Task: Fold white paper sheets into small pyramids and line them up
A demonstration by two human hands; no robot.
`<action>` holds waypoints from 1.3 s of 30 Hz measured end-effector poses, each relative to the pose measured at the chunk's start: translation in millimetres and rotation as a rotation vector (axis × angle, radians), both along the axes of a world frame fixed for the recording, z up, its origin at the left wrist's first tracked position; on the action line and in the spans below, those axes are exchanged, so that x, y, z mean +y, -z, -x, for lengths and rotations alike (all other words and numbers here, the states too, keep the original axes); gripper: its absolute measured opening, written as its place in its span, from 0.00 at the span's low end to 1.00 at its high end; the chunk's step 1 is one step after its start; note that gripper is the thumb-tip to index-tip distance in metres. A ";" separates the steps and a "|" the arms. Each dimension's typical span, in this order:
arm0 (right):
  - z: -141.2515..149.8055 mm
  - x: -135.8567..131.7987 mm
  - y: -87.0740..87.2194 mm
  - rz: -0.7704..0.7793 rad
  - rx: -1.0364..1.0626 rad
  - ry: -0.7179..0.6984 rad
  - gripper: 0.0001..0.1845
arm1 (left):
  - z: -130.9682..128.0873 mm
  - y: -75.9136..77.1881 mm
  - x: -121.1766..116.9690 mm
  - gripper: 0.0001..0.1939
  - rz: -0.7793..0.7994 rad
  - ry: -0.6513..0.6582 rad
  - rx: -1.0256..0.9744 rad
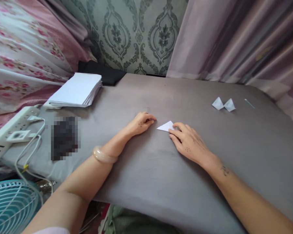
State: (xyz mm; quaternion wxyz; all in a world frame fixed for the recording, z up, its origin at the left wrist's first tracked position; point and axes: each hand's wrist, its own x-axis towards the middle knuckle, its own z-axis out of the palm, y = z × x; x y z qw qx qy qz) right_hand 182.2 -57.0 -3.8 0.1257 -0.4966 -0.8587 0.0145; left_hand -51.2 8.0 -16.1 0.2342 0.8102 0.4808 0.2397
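A small white folded paper triangle (166,126) lies on the grey cloth in front of me. My right hand (189,141) has its fingers on the triangle's right end, holding it against the surface, and covers that end. Just left of the triangle's pointed tip, my left hand (142,123) rests on the cloth with loosely bent fingers, slightly apart. It holds nothing that I can see and does not touch the paper. A pale bangle (104,156) circles the left forearm.
Folded paper pieces (223,104) and a thin stick (249,103) lie at the far right. A stack of white paper (76,89) is at back left, beside a black item (101,73). A power strip (12,131) with cables and a turquoise fan (13,204) are on the left.
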 end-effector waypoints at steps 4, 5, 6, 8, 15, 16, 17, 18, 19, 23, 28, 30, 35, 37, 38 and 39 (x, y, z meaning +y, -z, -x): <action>-0.7 2.2 1.9 -0.018 -0.018 -0.024 0.16 | -9.4 -6.1 -8.9 0.12 0.046 -0.039 -0.079; 0.0 2.4 1.0 -0.023 -0.035 -0.033 0.15 | -13.1 -6.8 -11.8 0.12 0.055 -0.031 -0.078; 1.1 2.7 -0.5 -0.030 -0.058 -0.039 0.15 | -16.8 -6.7 -14.4 0.12 0.057 -0.017 -0.068; 4.6 3.1 -5.4 -0.045 -0.118 -0.053 0.14 | -23.5 -4.5 -17.8 0.12 0.032 -0.004 -0.040; 11.7 10.1 -10.7 -0.038 -0.144 -0.071 0.13 | -39.2 5.4 -14.3 0.10 0.000 -0.073 0.046; 10.0 12.2 -6.6 -0.023 -0.076 -0.061 0.12 | -40.7 4.9 -13.5 0.09 0.019 -0.085 0.063; 7.8 14.6 -1.3 0.001 0.016 -0.049 0.12 | -42.1 3.9 -12.9 0.09 0.043 -0.098 0.075; 5.5 16.8 4.8 0.033 0.135 -0.016 0.11 | -43.3 2.7 -12.6 0.09 0.068 -0.112 0.079; 3.5 18.9 11.0 0.062 0.268 0.034 0.11 | -44.3 1.2 -12.4 0.08 0.095 -0.123 0.075; 1.3 23.8 28.9 0.097 0.512 0.122 0.07 | -46.7 -4.7 -13.9 0.07 0.184 -0.161 0.011; 6.2 23.9 28.3 0.029 0.500 0.242 0.14 | -45.4 -3.3 -16.5 0.07 0.213 -0.171 -0.082; 7.1 23.1 25.9 0.033 0.473 0.287 0.22 | -43.9 0.3 -17.0 0.08 0.233 -0.167 -0.148; 3.3 21.6 24.5 0.193 0.659 0.291 0.25 | -40.9 4.6 -21.6 0.11 0.260 -0.074 -0.284; 0.9 20.8 24.8 0.242 0.782 0.270 0.25 | -40.6 3.1 -24.6 0.11 0.252 -0.017 -0.289; 0.1 20.2 24.6 0.262 0.824 0.254 0.25 | -40.6 2.2 -26.0 0.11 0.247 0.005 -0.286; -0.5 19.3 23.7 0.281 0.855 0.238 0.24 | -40.5 1.4 -27.0 0.11 0.241 0.020 -0.282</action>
